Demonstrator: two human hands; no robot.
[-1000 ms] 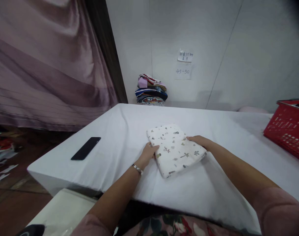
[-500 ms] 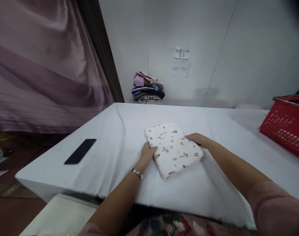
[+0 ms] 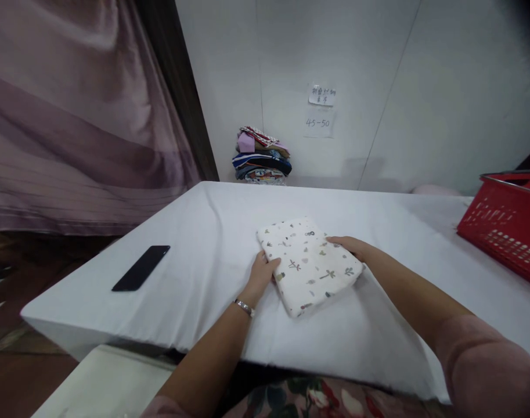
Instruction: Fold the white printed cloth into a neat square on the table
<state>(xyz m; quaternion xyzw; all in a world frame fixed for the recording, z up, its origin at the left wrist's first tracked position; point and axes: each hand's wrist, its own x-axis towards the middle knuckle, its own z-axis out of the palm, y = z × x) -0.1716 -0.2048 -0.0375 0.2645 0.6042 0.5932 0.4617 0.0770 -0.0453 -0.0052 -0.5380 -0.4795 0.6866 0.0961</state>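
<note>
A folded white cloth (image 3: pixel 308 261) printed with small palm trees and other figures is held between my two hands, just over the white-covered table (image 3: pixel 195 255). My left hand (image 3: pixel 263 271) grips its left edge, thumb on top and the other fingers underneath. On the far right edge, my right hand (image 3: pixel 348 245) has closed round the fabric, its thumb side showing and most fingers hidden below. The cloth lies slightly tilted, its near edge showing some thickness. Whether its underside touches the table I cannot tell.
A black phone-like slab (image 3: pixel 141 268) lies on the table's left part. Against the wall at the back stands a pile of folded fabrics (image 3: pixel 263 155). On the right is a red plastic basket (image 3: pixel 506 223). A pale stool or box (image 3: pixel 108 383) sits below the front edge.
Almost nothing differs. The view has shifted a touch, and both hands keep the same hold on the folded cloth.
</note>
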